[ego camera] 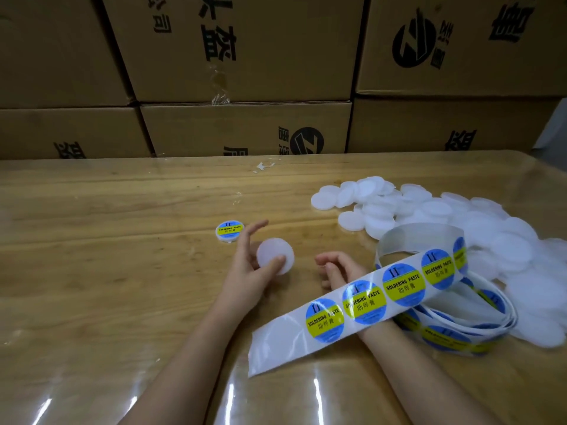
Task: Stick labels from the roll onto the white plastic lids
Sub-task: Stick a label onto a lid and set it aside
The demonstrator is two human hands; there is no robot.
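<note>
The left hand (245, 271) is pinching a bare white lid (273, 254), forefinger pointing to 1 o'clock — the right hand (336, 268) is resting loosely curled, holding nothing, the label strip (368, 299) draping over its wrist.

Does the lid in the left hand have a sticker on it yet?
No, the white lid gripped by the left hand is plain; the labelled lid lies on the table beyond it.
</note>
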